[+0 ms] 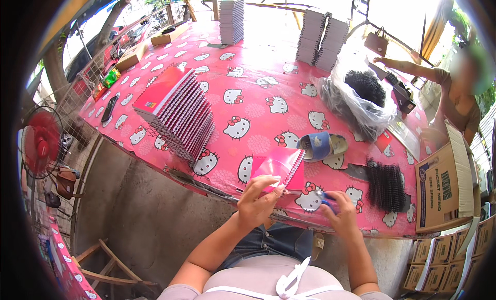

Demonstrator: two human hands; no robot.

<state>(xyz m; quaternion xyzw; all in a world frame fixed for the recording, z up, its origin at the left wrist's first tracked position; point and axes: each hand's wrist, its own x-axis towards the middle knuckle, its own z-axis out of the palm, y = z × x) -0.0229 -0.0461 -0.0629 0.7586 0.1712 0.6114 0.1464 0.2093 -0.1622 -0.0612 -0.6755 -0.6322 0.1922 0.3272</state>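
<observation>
A small red spiral notebook (273, 164) lies near the front edge of the table, its coil along the right side. My left hand (260, 198) pinches the notebook's near corner by the end of the coil. To the right, my right hand (339, 209) is closed around blue-handled pliers (324, 198), whose tip is hard to make out. The pliers are apart from the notebook. Just beyond the notebook lies a blue slipper-like item (318, 146). A tall stack of red spiral notebooks (178, 116) stands to the left.
Black plastic coils (385, 186) lie at the right, near an open cardboard box (448, 178). More coils fill a clear plastic bag (336, 101). Farther back stand notebook stacks (231, 22). A co-worker (457, 93) reaches in from the right. A red fan (41, 141) stands left.
</observation>
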